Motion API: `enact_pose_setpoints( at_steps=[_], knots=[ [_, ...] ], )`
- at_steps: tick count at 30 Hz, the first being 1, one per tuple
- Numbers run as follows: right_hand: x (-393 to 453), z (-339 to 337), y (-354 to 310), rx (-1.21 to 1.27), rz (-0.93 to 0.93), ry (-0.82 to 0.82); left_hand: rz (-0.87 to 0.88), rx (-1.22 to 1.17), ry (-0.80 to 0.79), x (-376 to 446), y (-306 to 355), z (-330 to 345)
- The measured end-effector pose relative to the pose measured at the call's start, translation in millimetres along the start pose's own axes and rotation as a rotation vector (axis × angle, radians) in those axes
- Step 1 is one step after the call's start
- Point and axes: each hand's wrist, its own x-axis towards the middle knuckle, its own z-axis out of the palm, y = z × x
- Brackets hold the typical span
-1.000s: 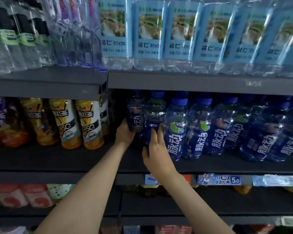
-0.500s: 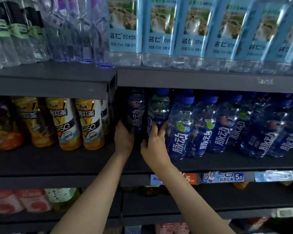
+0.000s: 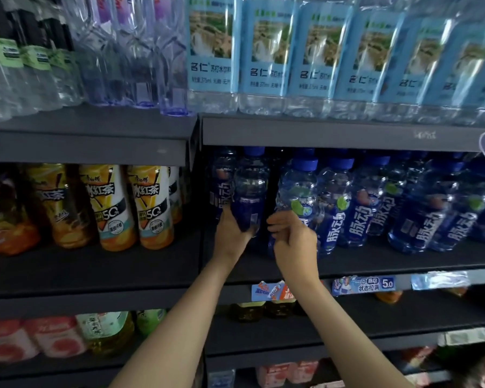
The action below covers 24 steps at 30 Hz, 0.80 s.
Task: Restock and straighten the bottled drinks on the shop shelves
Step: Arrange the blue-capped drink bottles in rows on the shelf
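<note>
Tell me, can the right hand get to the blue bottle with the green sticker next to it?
Probably yes. The right hand is already right beside the blue bottle with the green sticker, low on its front-left side, at the open shelf front. Nothing stands between them. The left hand is busy with another bottle.

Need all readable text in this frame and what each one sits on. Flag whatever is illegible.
"名仁": light-blue labels of the soda water bottles, top shelf; smaller print under it blurred.
"脉动": blue drink bottles, middle shelf.
"冰红茶" and "50%": yellow iced tea bottles.
"5.0" and "状态拉满": shelf-edge price tag.
Orange tag, green-labelled bottles, bottom-shelf labels: too blurred.
</note>
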Motion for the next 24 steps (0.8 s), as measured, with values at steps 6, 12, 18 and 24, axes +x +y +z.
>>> enact_pose_setpoints(
  at_steps=[6,12,18,24],
  knots=[
    [5.8,-22.2,9.9,-0.020,0.057,0.352,-0.081,0.397,0.147,-11.0,5.9,-2.4],
    [9.2,-2.0,16.1,-0.153,0.070,0.158,-0.073,0.392,0.195,-26.6,0.9,-21.1],
    [18.4,18.2,12.6,-0.089,0.158,-0.041,0.057,0.276,0.066,-27.2,0.1,-48.3],
    [34.6,31.5,23.0,-0.065,0.295,-0.163,-0.004,0.391,0.025,-19.6,-1.2,-61.0]
  ],
)
